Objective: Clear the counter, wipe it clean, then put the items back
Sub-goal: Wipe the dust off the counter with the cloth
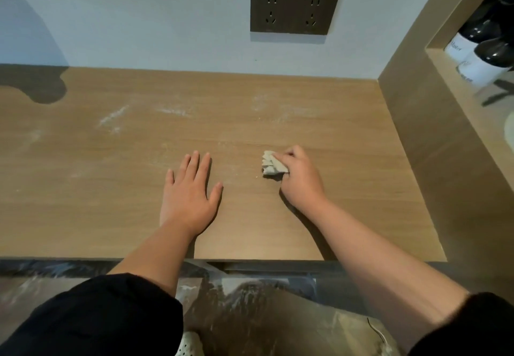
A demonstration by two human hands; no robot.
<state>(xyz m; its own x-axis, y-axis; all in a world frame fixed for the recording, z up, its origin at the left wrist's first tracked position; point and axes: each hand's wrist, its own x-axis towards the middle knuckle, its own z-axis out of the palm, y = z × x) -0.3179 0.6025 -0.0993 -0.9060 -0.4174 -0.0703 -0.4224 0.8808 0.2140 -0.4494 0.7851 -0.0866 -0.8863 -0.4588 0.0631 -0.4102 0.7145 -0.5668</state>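
Right hand [299, 177] is gripping a wadded cloth [274, 165] against the cleared counter [111, 202], left hand [192, 189] lying flat and open beside it; overlapping, firmly pressed strokes should be reaching the far dust streaks [114, 118].

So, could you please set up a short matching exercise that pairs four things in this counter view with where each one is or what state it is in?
Things:
1. left hand
2. cloth
3. wall socket
4. bottles

Places or states:
A. in the niche at the far right
B. crumpled in the right hand, on the counter
C. on the wall above the counter
D. flat, fingers spread, palm down on the counter

Pairs: 1-D, 2-B, 3-C, 4-A
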